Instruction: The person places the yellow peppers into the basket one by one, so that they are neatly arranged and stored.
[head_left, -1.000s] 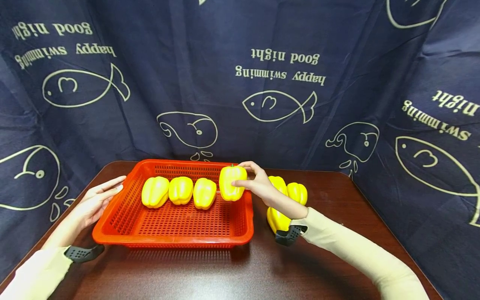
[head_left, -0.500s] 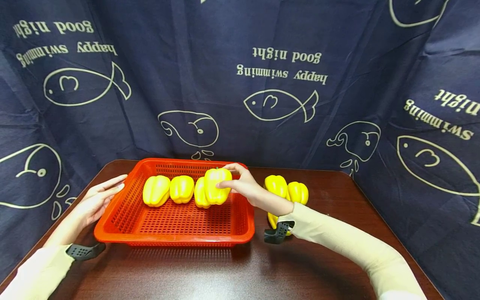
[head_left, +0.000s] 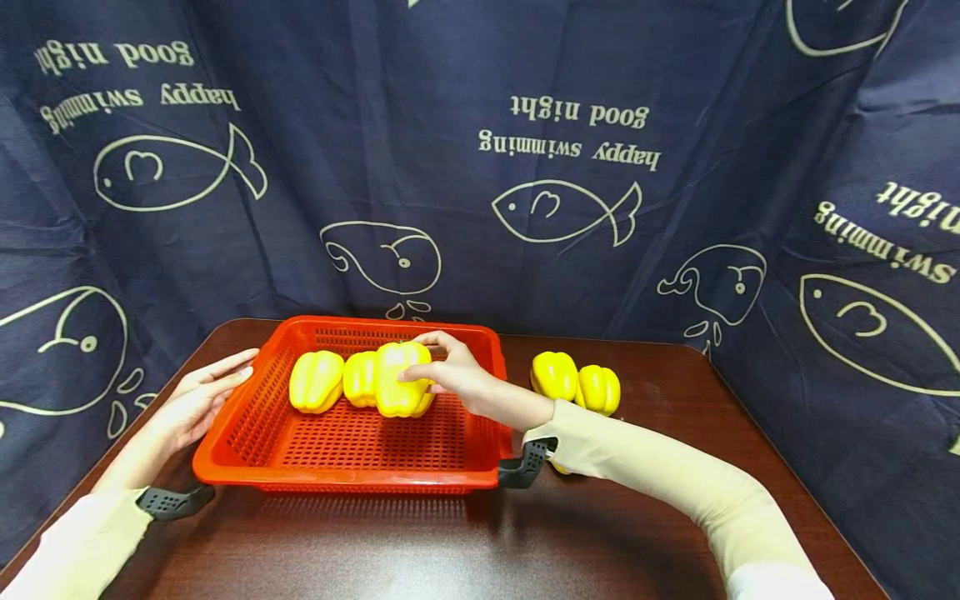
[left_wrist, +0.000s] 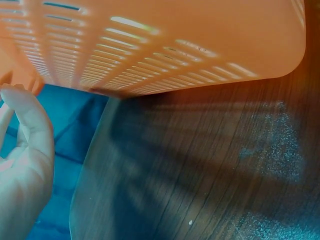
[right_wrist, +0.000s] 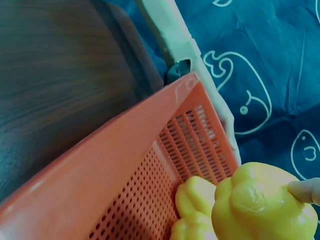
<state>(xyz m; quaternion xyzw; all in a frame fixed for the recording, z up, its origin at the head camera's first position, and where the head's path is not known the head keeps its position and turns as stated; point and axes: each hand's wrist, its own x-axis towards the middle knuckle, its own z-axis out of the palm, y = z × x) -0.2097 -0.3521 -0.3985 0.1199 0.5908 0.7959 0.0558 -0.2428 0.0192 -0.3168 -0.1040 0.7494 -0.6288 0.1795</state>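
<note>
The right hand (head_left: 459,377) had just carried its pepper (head_left: 401,379) leftward from the basket's right wall to near the middle of the basket (head_left: 345,477). That put it among the peppers inside, though it had not been let go: the right hand pinched it, thumb in front. The left hand (head_left: 197,402) stayed at the left wall, fingers fairly straight at the rim, holding no pepper.

The held pepper covered most of the right inner pepper (head_left: 426,405) and part of the middle one (head_left: 358,382); the left one (head_left: 316,382) showed whole. Whether it touched them or the basket floor was unclear. On the table (head_left: 337,550), 2 peppers (head_left: 554,375) (head_left: 598,390) showed beyond the right arm, while a 3rd (head_left: 561,468) was nearly hidden under it. The right wrist view cut off the held pepper and showed only 1 digit.
</note>
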